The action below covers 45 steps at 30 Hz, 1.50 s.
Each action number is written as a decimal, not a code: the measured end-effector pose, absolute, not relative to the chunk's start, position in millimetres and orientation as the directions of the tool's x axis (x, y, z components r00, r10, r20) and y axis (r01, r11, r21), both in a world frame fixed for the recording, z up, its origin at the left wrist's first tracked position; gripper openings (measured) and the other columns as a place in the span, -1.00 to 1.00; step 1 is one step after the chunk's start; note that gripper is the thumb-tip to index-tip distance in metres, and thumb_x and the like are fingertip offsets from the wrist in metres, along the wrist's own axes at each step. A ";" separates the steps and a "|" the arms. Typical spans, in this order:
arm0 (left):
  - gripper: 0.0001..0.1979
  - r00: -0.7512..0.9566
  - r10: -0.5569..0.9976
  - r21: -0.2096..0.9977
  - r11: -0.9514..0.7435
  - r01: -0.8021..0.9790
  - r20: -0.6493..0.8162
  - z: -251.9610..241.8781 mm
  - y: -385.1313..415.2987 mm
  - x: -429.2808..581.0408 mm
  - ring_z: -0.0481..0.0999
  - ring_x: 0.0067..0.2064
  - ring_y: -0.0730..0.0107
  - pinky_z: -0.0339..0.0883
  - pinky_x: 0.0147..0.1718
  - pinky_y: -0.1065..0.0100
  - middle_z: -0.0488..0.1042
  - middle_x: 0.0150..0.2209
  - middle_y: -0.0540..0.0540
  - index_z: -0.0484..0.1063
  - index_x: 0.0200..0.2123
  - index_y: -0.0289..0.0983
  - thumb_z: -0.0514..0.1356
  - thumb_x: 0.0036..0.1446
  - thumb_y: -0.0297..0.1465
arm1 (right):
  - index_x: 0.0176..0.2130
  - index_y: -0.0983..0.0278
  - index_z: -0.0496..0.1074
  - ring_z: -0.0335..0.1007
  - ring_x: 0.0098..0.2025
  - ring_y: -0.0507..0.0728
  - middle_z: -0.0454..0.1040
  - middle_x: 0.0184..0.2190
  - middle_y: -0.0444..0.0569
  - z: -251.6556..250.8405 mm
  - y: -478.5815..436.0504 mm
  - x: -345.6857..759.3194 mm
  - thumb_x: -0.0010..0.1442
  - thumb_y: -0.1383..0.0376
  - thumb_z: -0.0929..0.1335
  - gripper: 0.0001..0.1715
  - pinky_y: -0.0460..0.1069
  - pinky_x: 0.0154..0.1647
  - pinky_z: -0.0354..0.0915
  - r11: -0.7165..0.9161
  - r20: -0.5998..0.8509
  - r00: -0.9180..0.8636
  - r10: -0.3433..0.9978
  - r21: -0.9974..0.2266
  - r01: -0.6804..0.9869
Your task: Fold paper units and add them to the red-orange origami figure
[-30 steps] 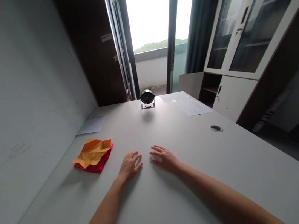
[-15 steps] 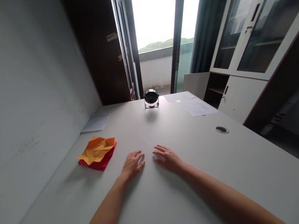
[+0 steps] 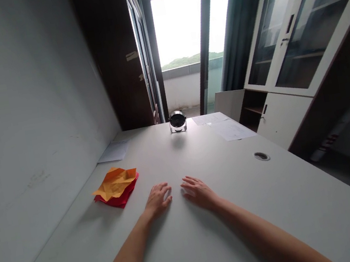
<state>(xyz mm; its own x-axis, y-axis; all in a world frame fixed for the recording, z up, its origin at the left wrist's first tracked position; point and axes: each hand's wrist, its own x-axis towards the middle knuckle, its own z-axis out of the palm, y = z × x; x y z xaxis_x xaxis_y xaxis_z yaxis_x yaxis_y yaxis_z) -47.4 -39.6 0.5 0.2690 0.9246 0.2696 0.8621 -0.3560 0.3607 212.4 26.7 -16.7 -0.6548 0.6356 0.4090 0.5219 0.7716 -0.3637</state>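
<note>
My left hand (image 3: 158, 200) rests on the white table (image 3: 187, 245), fingers loosely curved and apart, holding nothing. A short gap separates it from my right hand (image 3: 199, 193), which lies on the tabletop with its fingers spread and nothing in them. Left of my left hand is a creased sheet of orange paper (image 3: 116, 183), lying on top of red paper (image 3: 124, 198). Neither hand touches these papers.
A round black device on a metal stand (image 3: 177, 121) is near the table's far edge. White sheets lie at the far left (image 3: 113, 152) and far right (image 3: 233, 130). A cable hole (image 3: 261, 156) is on the right. A wall (image 3: 27, 129) borders the left side.
The view has tilted up slightly, so the table and everything on it appear lower. My hands and the coloured papers keep their places on the table.
</note>
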 end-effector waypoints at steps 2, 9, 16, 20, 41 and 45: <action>-0.64 0.271 0.924 0.363 -0.358 0.860 0.270 0.8 -39.9 -47.2 0.30 0.30 0.12 0.05 0.34 -0.03 0.33 0.27 -0.12 0.44 0.10 -0.06 0.19 0.23 -0.30 | 0.13 0.11 0.47 0.20 0.33 0.31 0.36 0.26 0.04 -15.4 25.4 212.6 0.24 0.17 0.37 -0.54 0.26 0.31 0.20 0.775 0.404 -0.661 0.632 -0.349 0.528; -0.63 0.276 0.920 0.370 -0.367 0.853 0.277 -0.3 -41.1 -47.5 0.31 0.28 0.12 0.05 0.34 -0.02 0.35 0.25 -0.15 0.45 0.10 -0.10 0.19 0.22 -0.31 | 0.13 0.11 0.46 0.19 0.34 0.30 0.35 0.26 0.04 -13.2 21.2 213.2 0.23 0.19 0.39 -0.53 0.26 0.33 0.16 0.782 0.413 -0.664 0.623 -0.304 0.545; -0.66 0.257 0.934 0.404 -0.341 0.849 0.248 2.2 -43.0 -48.3 0.31 0.28 0.16 0.06 0.34 0.03 0.36 0.25 -0.10 0.47 0.07 -0.11 0.16 0.24 -0.32 | 0.13 0.15 0.46 0.18 0.34 0.29 0.36 0.25 0.05 -10.7 17.9 211.2 0.26 0.17 0.36 -0.55 0.23 0.32 0.18 0.779 0.394 -0.675 0.624 -0.249 0.575; -0.67 0.245 0.939 0.415 -0.328 0.849 0.241 4.0 -43.6 -48.0 0.32 0.27 0.17 0.09 0.33 0.06 0.37 0.24 -0.11 0.47 0.07 -0.12 0.15 0.24 -0.33 | 0.10 0.17 0.47 0.20 0.33 0.27 0.37 0.25 0.05 -5.5 12.1 209.8 0.25 0.20 0.36 -0.58 0.23 0.33 0.15 0.777 0.403 -0.669 0.624 -0.236 0.583; -0.64 0.269 0.921 0.391 -0.366 0.844 0.281 2.4 -46.9 -46.1 0.31 0.27 0.14 0.10 0.31 0.05 0.39 0.22 -0.11 0.47 0.08 -0.10 0.12 0.23 -0.33 | 0.16 0.18 0.44 0.16 0.35 0.30 0.32 0.28 0.10 -5.0 7.6 220.4 0.24 0.18 0.36 -0.50 0.25 0.30 0.22 0.710 0.407 -0.586 0.701 -0.316 0.629; -0.64 0.267 0.922 0.385 -0.363 0.849 0.280 2.0 -47.8 -45.6 0.32 0.26 0.14 0.08 0.31 0.04 0.40 0.22 -0.12 0.47 0.08 -0.11 0.13 0.23 -0.33 | 0.17 0.17 0.43 0.16 0.35 0.29 0.32 0.28 0.09 -7.9 5.2 223.9 0.25 0.16 0.36 -0.49 0.25 0.30 0.22 0.732 0.412 -0.610 0.677 -0.295 0.613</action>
